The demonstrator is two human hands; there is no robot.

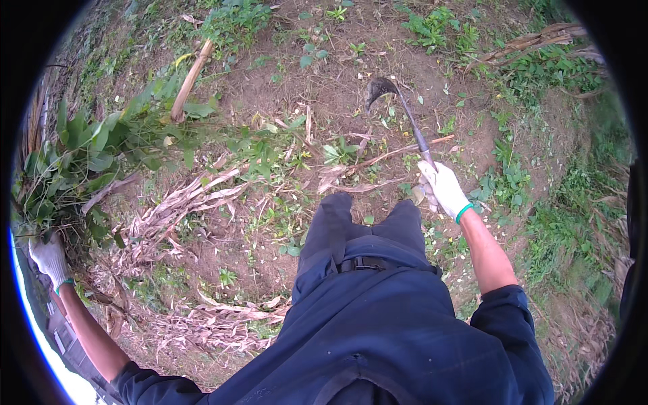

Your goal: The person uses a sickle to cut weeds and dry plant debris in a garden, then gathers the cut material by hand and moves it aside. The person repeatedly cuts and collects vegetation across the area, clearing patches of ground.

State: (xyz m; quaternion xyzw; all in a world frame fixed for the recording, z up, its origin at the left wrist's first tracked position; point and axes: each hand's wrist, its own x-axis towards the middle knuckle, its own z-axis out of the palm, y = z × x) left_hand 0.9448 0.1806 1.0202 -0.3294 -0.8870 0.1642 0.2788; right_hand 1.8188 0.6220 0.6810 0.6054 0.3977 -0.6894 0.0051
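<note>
My right hand (pixel 443 188), in a white knit glove with a green cuff, is closed round the handle of a sickle (pixel 412 119). The curved, dirt-stained blade points up and left, over the weedy soil ahead of my feet. Out at the far left, my left hand (pixel 50 258), gloved the same way, grips a large bunch of leafy green vines (pixel 91 152) at its lower end. The bunch hides most of those fingers. Its stems and leaves spread up and right from the glove.
Dry corn stalks and husks (pixel 187 200) lie left of my legs. A thick pale stalk (pixel 192 81) slants at the upper left. More dry stalks (pixel 536 43) are at the upper right. Green weeds (pixel 572 223) grow along the right side. Buildings show at the lower left edge.
</note>
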